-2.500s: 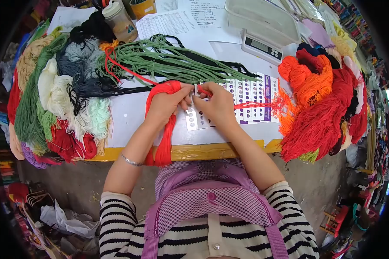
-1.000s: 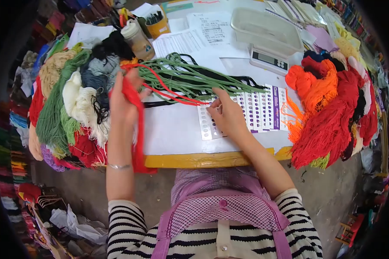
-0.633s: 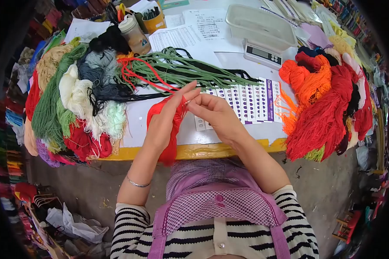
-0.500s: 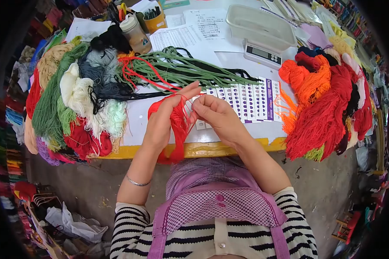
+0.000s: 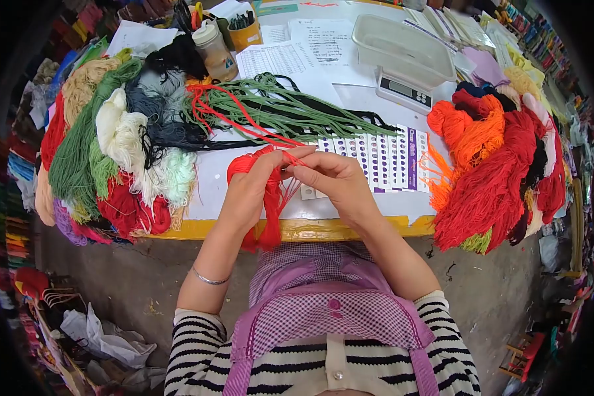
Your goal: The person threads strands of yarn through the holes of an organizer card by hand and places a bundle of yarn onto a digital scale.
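Observation:
A hank of bright red thread (image 5: pixel 270 210) hangs over my left hand (image 5: pixel 254 181), which is closed around its upper part at the table's front edge. My right hand (image 5: pixel 333 178) meets it from the right, thumb and fingers pinching red strands near the left fingertips. From there a red strand (image 5: pixel 244 117) runs back and left across a bundle of green thread (image 5: pixel 310 109). Just behind my right hand lie white cards with rows of purple dots (image 5: pixel 383 162). The exact grip between the fingertips is partly hidden.
Piles of coloured yarn hanks stand left (image 5: pixel 122 132) and right (image 5: pixel 492 171). A digital scale (image 5: pixel 402 89) with a clear tray (image 5: pixel 402 49), a lidded jar (image 5: pixel 214 51), a pen holder (image 5: pixel 245 33) and written papers (image 5: pixel 320 43) sit at the back.
My left fingers, stretched out before, have bent down. Both hands' fingertips have come together on the red strands. The view has shifted slightly.

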### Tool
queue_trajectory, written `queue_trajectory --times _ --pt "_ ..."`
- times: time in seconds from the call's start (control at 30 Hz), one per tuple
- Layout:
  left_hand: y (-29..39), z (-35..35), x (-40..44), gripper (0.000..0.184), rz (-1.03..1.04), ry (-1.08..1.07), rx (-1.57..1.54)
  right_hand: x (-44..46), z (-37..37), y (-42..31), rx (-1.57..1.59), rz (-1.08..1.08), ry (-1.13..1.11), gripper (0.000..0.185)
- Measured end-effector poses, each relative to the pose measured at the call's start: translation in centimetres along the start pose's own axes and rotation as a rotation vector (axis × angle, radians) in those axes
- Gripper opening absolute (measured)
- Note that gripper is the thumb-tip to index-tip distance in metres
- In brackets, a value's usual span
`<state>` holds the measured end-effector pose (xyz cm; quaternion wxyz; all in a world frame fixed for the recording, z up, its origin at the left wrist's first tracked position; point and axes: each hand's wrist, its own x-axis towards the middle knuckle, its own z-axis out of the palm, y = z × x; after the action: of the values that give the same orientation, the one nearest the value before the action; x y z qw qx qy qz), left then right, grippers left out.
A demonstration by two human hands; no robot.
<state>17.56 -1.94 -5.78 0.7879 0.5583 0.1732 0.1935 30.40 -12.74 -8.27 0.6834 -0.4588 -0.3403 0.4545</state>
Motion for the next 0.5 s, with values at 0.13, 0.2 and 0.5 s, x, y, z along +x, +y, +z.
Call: queue_trajectory --times 0.13,0.2,0.5 --pt "-0.4 -0.3 -0.3 0.041 0.104 0.008 0.077 -0.1 -0.2 0.3 0.061 -0.02 0.028 0.016" --pt "-0.6 -0.4 -0.2 0.04 0.178 0.027 0.044 0.3 0.1 0.4 0.168 -0.027 0.041 0.013" --pt "2.2 -14.5 -4.9 0.014 0.249 0.49 -0.86 -2.4 -7.8 -4.8 -0.363 0.124 0.256 0.009"
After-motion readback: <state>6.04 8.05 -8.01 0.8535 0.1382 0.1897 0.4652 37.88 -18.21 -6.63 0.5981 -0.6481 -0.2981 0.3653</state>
